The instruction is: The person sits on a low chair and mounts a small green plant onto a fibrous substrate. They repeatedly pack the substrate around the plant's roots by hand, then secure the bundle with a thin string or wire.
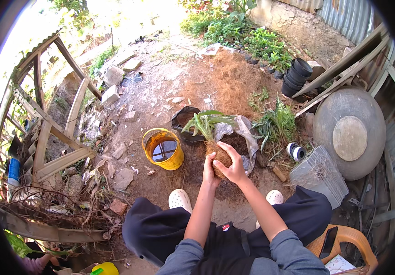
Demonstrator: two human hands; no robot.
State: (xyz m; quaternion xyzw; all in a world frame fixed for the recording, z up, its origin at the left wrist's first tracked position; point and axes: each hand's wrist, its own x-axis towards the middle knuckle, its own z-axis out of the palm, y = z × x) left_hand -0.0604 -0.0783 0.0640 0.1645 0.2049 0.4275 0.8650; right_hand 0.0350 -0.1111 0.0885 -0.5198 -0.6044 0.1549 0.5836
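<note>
Both palms cup a fibre-wrapped root ball (pixel 222 157) of a leafy green plant (pixel 202 126), upright in front of my knees. My left hand (pixel 210 171) presses its left side. Against the right side and top lies my right hand (pixel 234 164), fingers spread over the brown fibre. To the left stands a yellow bucket (pixel 174 161) holding dark liquid. Behind the plant, a black plastic bag (pixel 183 115) lies opened. A pale, crumpled plastic sack (pixel 250 137) spreads to the right over dark soil. The underside of the root ball is partly hidden by my hands.
Loose fern plants (pixel 281 120), spools (pixel 296 152) and a grey ribbed plastic panel (pixel 321 168) lie right, beside a large round basin (pixel 374 123). Brown fibre (pixel 231 77) and stacked black pots (pixel 295 77) lie farther back. A wooden frame (pixel 54 123) stands left; an orange chair (pixel 354 233) holds a phone.
</note>
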